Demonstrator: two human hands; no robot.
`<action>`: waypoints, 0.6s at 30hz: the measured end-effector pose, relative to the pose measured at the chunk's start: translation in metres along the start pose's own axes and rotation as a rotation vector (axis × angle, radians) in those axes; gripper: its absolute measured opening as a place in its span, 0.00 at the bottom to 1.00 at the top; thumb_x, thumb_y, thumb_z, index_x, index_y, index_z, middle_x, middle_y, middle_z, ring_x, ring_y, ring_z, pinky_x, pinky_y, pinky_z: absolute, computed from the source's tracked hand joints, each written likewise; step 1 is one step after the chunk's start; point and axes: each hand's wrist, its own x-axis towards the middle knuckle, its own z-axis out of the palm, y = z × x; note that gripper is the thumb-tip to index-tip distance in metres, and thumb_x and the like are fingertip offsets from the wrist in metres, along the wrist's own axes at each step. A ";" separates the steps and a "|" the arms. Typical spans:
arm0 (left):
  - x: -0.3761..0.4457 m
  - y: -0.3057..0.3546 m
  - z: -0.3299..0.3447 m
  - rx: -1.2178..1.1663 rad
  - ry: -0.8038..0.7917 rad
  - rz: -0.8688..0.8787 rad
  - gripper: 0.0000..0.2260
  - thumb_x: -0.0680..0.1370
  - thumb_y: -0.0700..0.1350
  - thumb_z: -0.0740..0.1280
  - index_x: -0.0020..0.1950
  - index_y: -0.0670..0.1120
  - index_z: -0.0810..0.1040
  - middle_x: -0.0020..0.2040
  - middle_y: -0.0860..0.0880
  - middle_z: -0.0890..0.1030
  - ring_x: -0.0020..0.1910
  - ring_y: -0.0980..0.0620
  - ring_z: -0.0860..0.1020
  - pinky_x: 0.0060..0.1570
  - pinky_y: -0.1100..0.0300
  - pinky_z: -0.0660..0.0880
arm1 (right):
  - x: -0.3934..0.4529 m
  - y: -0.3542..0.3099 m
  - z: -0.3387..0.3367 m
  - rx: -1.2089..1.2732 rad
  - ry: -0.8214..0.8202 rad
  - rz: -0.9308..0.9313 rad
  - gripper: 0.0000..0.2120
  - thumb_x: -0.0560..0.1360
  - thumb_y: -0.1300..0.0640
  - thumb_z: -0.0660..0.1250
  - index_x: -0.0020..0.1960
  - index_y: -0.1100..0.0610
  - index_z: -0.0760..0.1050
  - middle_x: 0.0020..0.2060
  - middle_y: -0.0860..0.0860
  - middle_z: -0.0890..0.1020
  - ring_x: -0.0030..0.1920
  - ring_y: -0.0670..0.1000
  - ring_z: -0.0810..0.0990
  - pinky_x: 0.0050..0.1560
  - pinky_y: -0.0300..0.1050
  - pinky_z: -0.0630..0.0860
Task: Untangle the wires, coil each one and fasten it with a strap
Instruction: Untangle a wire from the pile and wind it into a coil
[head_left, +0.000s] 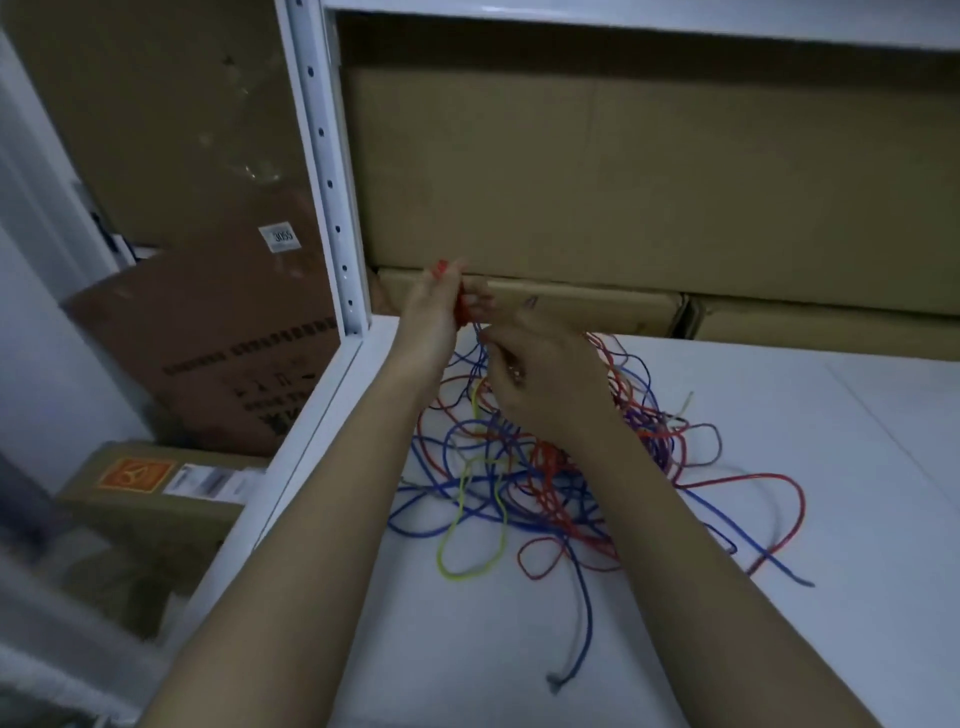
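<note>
A tangle of red, blue and yellow wires (545, 483) lies on the white shelf (779, 597). A yellow loop (470, 525) sticks out at its near left. One blue end (558, 680) trails toward me. My left hand (441, 306) is raised above the far side of the pile and pinches a small red bunch of wire between its fingertips. Just right of it and lower, my right hand (540, 384) has its fingers curled round strands that rise from the tangle. Its palm side is hidden.
Cardboard boxes (623, 182) fill the back of the shelf, close behind my hands. A white perforated upright (332, 208) stands at the shelf's left corner. More boxes (218, 338) lean on the floor to the left.
</note>
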 end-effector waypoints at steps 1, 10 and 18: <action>-0.001 -0.006 -0.002 0.069 -0.024 0.020 0.11 0.84 0.39 0.53 0.50 0.39 0.74 0.32 0.50 0.78 0.29 0.59 0.77 0.38 0.64 0.74 | 0.000 0.001 0.002 0.012 -0.001 0.004 0.09 0.77 0.60 0.62 0.49 0.61 0.81 0.41 0.56 0.79 0.38 0.56 0.76 0.37 0.47 0.71; -0.001 -0.047 -0.022 0.718 -0.181 0.151 0.09 0.84 0.45 0.53 0.56 0.44 0.72 0.48 0.50 0.77 0.47 0.57 0.75 0.51 0.58 0.71 | 0.005 0.022 0.016 0.056 0.018 0.129 0.08 0.77 0.55 0.67 0.54 0.56 0.81 0.41 0.54 0.80 0.40 0.53 0.77 0.38 0.44 0.70; 0.008 -0.054 -0.029 0.740 -0.239 0.047 0.13 0.84 0.44 0.55 0.47 0.44 0.77 0.41 0.45 0.77 0.43 0.47 0.76 0.51 0.45 0.73 | 0.009 0.045 0.030 0.050 -0.035 0.305 0.14 0.74 0.44 0.68 0.44 0.55 0.79 0.34 0.48 0.74 0.36 0.47 0.71 0.33 0.40 0.64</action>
